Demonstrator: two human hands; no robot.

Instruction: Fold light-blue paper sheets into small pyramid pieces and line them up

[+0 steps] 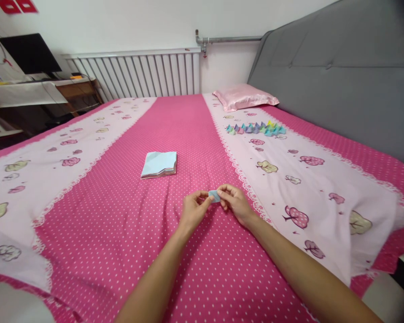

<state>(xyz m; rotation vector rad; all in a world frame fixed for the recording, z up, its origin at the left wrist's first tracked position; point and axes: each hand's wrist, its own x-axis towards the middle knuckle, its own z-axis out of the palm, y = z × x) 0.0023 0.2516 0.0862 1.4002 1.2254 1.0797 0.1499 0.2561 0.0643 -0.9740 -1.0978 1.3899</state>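
A small folded piece of light blue paper (214, 196) is pinched between my two hands, just above the bed. My left hand (194, 207) grips its left side between thumb and fingers. On the right side, the fingertips of my right hand (234, 202) close on it. Parts of the paper are hidden behind the fingers. Ahead and to the left lies a stack of square paper sheets (160, 163), light blue on top. Several small folded paper pieces (256, 128) in blue, purple, green, yellow and pink sit grouped farther off to the right.
The bed has a pink dotted cover (128, 224) with printed side bands. A pink pillow (244, 96) lies by the grey headboard (336, 67). Behind the bed stands a white radiator (138, 74). At the far left a monitor (30, 53) stands on a desk (23, 94).
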